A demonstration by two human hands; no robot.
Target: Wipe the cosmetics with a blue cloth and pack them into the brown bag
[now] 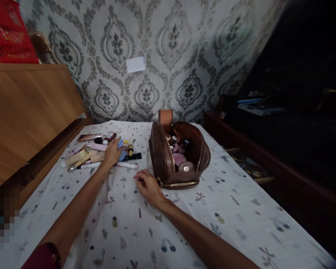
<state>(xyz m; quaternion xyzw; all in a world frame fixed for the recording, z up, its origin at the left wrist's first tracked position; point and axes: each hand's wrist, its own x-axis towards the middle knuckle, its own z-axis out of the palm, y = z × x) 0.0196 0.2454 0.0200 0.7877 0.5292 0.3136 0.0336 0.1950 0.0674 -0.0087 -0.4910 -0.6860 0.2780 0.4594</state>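
My left hand [112, 152] reaches into a loose pile of cosmetics, its fingers closed at a small light-blue item [122, 155] whose kind I cannot make out. Around it lie a lilac tube [96, 146], a gold-capped little bottle [130, 150], a black flat piece [133, 156] and a white pen-like stick [127, 165]. Just left of the brown makeup bag [164, 164], my right hand [148, 188] rests low over the cloth, fingers loosely bent and apart, holding nothing. The bag stands unzipped, with a pink round item [179, 159] and other cosmetics inside.
A white printed cloth [123, 224] covers the surface. Wooden furniture [30, 108] borders it on the left, with a red basket [11, 33] on top. The patterned wall [170, 37] rises behind. At the right are a dark ledge and a blue-edged object [257, 106].
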